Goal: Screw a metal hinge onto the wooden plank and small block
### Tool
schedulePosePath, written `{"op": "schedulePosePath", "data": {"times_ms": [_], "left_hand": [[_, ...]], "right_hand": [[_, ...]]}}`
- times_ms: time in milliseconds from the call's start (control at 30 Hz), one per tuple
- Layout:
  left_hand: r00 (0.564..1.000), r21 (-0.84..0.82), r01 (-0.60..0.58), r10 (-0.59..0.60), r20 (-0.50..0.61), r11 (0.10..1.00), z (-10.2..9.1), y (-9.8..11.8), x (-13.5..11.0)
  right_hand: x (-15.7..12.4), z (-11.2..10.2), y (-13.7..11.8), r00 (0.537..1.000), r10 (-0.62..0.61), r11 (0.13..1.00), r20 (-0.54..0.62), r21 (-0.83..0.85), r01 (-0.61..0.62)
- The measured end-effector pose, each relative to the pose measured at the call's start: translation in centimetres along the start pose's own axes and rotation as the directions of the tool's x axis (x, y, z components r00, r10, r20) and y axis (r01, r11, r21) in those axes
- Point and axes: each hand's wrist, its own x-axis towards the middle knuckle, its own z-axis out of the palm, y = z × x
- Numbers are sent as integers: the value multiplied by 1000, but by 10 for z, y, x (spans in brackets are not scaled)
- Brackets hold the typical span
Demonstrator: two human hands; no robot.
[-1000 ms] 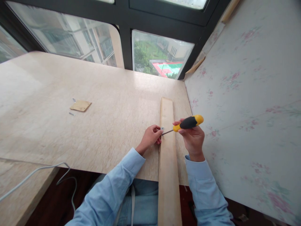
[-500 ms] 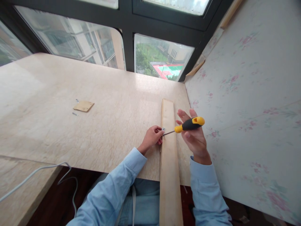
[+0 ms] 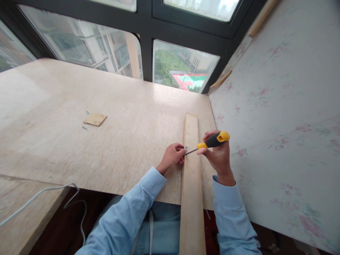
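Note:
A long pale wooden plank [image 3: 191, 191] lies on the marble table [image 3: 111, 141] and juts past its near edge over my lap. My right hand [image 3: 219, 156] is closed round the black and yellow handle of a screwdriver [image 3: 212, 140]. Its metal tip points left at a small metal fitting [image 3: 185, 147] on the plank's left edge. My left hand [image 3: 172, 156] pinches that fitting, with its fingers pressed against the side of the plank.
A small square of thin wood [image 3: 95, 119] lies far left on the table with two screws [image 3: 85, 128] beside it. A floral papered wall [image 3: 278, 117] stands close on the right. A white cable [image 3: 39, 194] hangs off the near left edge. Windows [image 3: 183, 67] run behind.
My right hand had its fingers spread off the handle half a second ago; now they are wrapped round it again. The left hand has stayed on the fitting.

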Motion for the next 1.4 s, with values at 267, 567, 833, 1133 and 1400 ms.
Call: {"op": "schedulePosePath", "data": {"times_ms": [267, 567, 833, 1133, 1400], "left_hand": [[1000, -9, -15, 15, 6, 1000, -1, -5, 3], [1000, -9, 4, -4, 3, 1000, -2, 0, 1], [1000, -31, -20, 20, 8, 999, -2, -6, 4], [1000, -13, -13, 13, -5, 1000, -1, -4, 4], [1000, -5, 1, -1, 8, 1000, -1, -2, 2]], "right_hand": [[-10, -20, -29, 927, 153, 929, 342, 271, -253], [-4, -6, -7, 994, 92, 994, -56, -57, -95], [-8, 0, -25, 984, 62, 991, 167, 106, -81], [-15, -11, -26, 977, 196, 978, 88, 46, -201], [-10, 6, -17, 995, 91, 988, -38, -118, -95]]}}
